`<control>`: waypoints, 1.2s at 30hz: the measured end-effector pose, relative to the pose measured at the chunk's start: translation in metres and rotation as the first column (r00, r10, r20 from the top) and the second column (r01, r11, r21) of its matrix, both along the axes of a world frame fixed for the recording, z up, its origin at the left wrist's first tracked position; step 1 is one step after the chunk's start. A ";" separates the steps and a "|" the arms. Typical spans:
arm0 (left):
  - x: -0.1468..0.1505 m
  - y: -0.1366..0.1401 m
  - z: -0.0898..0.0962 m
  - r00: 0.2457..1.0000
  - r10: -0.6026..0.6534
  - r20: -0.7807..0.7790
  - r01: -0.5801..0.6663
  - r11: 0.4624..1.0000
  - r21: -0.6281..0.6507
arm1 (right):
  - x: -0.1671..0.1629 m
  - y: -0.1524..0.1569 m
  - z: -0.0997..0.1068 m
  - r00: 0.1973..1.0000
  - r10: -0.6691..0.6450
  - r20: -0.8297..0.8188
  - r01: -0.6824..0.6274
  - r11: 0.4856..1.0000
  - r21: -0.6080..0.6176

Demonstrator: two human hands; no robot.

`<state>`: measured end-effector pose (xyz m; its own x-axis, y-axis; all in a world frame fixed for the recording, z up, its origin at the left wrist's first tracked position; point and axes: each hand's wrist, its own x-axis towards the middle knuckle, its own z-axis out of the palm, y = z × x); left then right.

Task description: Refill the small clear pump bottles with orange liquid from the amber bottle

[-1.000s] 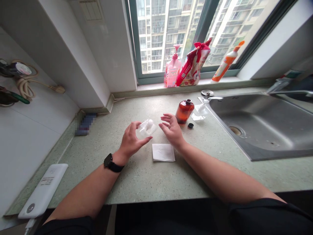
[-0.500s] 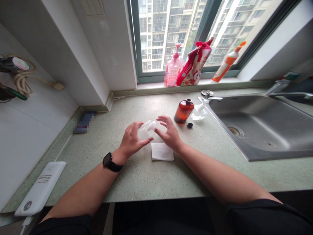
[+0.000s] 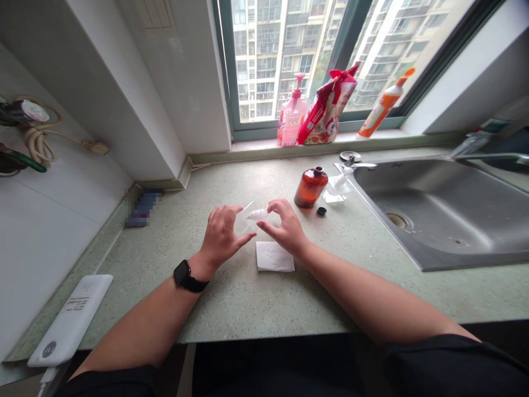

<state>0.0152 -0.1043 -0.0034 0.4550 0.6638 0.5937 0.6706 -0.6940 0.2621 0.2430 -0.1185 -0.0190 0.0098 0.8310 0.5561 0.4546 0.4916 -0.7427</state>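
Over the middle of the counter, my left hand [image 3: 223, 231] is wrapped round a clear plastic pump bottle [image 3: 244, 227]. My right hand [image 3: 287, 225] pinches the white pump head [image 3: 260, 213] at the top of that bottle between thumb and fingers. The hands and the see-through plastic partly hide the bottle's outline. Just below the hands lies a folded white tissue [image 3: 275, 256]. An uncapped amber bottle [image 3: 311, 188] stands beyond my right hand, with its black cap [image 3: 321, 212] on the counter beside it.
Another clear pump bottle [image 3: 336, 186] stands by the steel sink [image 3: 438, 220]. A pink pump bottle [image 3: 291, 118], a red bag [image 3: 330, 110] and an orange-white bottle [image 3: 382, 110] line the windowsill. A white power bank [image 3: 72, 317] lies at the left, a blurred-out flat object [image 3: 144, 207] behind it.
My right hand's fingers, spread apart before, have closed round the pump head, which has turned. My left hand keeps its hold on the bottle.
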 end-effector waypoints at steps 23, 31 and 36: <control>-0.011 0.013 -0.003 0.993 0.101 0.053 -0.100 0.995 -0.024 | 0.042 0.009 0.044 0.998 0.061 0.034 -0.058 0.995 -0.078; -0.010 0.014 -0.004 0.995 0.022 0.094 -0.020 1.000 -0.013 | 0.071 0.003 0.052 0.949 0.182 0.257 -0.104 0.952 -0.288; -0.009 0.010 -0.002 0.992 -0.074 0.098 0.083 0.992 -0.095 | 0.117 0.001 0.069 0.979 0.156 0.134 -0.104 0.938 -0.332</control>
<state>0.0067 -0.0947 -0.0055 0.4529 0.6854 0.5701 0.5840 -0.7113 0.3912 0.3599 -0.1172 0.0499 -0.1754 0.9535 0.2449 0.5254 0.3010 -0.7958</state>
